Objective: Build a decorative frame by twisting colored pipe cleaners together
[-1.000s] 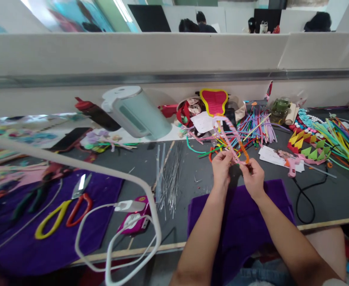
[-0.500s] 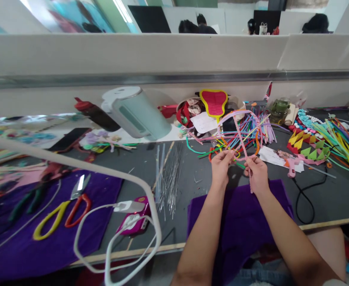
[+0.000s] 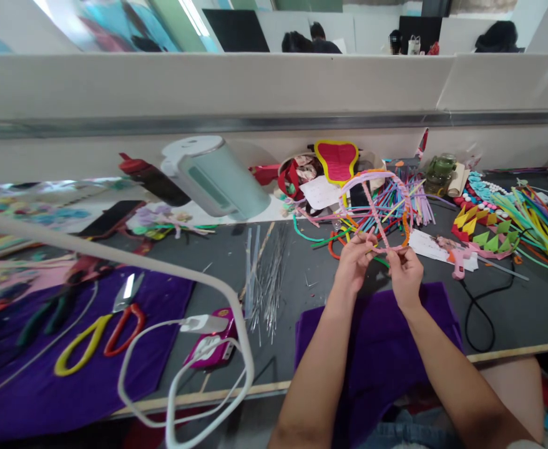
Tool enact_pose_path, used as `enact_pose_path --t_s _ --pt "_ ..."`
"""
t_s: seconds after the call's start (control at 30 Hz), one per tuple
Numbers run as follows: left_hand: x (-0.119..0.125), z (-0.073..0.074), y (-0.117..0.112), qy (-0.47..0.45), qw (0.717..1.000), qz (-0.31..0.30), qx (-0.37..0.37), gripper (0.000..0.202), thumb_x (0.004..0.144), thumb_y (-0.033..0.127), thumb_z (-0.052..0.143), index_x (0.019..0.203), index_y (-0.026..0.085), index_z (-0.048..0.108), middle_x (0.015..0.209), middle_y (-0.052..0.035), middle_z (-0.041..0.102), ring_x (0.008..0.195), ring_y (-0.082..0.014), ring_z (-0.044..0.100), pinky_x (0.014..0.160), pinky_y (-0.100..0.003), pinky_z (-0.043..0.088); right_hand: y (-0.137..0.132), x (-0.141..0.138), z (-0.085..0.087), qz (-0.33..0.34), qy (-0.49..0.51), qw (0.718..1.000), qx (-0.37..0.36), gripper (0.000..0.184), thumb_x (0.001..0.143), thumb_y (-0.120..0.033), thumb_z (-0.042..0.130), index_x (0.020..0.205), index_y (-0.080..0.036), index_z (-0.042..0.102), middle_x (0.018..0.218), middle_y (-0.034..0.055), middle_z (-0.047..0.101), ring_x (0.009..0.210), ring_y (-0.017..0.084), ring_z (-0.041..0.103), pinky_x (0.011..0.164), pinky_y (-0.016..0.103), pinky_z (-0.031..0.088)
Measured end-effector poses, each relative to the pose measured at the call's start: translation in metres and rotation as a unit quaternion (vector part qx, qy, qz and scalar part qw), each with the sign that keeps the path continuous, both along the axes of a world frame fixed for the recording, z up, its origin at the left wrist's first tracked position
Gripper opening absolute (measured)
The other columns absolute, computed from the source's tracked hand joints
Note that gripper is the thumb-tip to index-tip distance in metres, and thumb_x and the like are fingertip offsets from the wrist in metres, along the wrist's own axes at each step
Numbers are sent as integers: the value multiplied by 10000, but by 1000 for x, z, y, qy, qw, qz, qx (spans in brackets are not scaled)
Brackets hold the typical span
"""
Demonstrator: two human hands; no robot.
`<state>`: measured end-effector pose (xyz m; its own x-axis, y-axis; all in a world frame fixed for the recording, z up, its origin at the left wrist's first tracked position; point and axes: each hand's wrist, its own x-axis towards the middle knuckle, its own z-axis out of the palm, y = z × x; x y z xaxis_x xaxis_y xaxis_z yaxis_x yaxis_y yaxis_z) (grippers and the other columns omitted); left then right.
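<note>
Both my hands are raised above the table, pinching a pink pipe cleaner frame [image 3: 376, 213] from its near side. The frame has a rounded outline in pink, lilac and orange, and a straight pink strand runs across it. My left hand [image 3: 354, 259] is closed on its lower left part, fingertips pressed together. My right hand [image 3: 406, 274] pinches the lower edge where the straight strand meets it. Exactly how the strands join is hidden by my fingers. A folded purple cloth [image 3: 391, 349] lies under my forearms at the table's front edge.
Behind the frame lies a heap of coloured pipe cleaners [image 3: 424, 206]. A pink glue gun [image 3: 459, 265] with a black cord is at right. Left are thin wires [image 3: 271, 287], scissors [image 3: 124, 312], a magenta power adapter [image 3: 213, 343], a white cable loop [image 3: 248, 349] and a pale blue jug [image 3: 222, 178].
My left hand has turned slightly, and its fingers have shifted on the frame. A pink end that hung below my right hand no longer shows there.
</note>
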<state>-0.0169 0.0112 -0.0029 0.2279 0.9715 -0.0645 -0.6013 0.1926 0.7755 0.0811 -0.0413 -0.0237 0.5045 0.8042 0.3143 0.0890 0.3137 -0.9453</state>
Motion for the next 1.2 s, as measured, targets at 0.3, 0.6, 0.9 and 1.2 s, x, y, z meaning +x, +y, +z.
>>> enact_pose_path --t_s 0.3,0.6,0.9,1.2 --pt "7 -14 2 152 961 209 93 303 704 431 688 632 161 569 597 19 527 551 -87 465 551 -208 382 -6 0 -10 -48 -354 921 153 88 869 -163 488 827 -202 554 708 44 569 701 175 523 640 299 423" --pt "1 -12 3 104 986 125 26 303 681 429 723 650 144 623 641 -6 571 591 -95 521 623 -228 444 -4 -4 -2 -20 -79 996 37 183 859 -352 549 763 -196 551 678 -10 546 590 115 510 561 247 433" --pt "-1 -8 3 -55 994 -27 -91 332 602 372 806 666 152 565 616 28 539 563 -83 530 616 -242 480 2 -5 0 100 168 980 -27 240 780 -411 642 786 -192 543 659 -38 563 462 63 438 420 191 365" --pt "1 -13 4 207 953 209 72 253 630 375 765 658 150 653 587 10 594 507 -85 492 524 -213 397 -7 -6 -3 12 -253 963 97 161 895 -270 490 793 -187 584 707 25 562 669 145 523 631 277 424"
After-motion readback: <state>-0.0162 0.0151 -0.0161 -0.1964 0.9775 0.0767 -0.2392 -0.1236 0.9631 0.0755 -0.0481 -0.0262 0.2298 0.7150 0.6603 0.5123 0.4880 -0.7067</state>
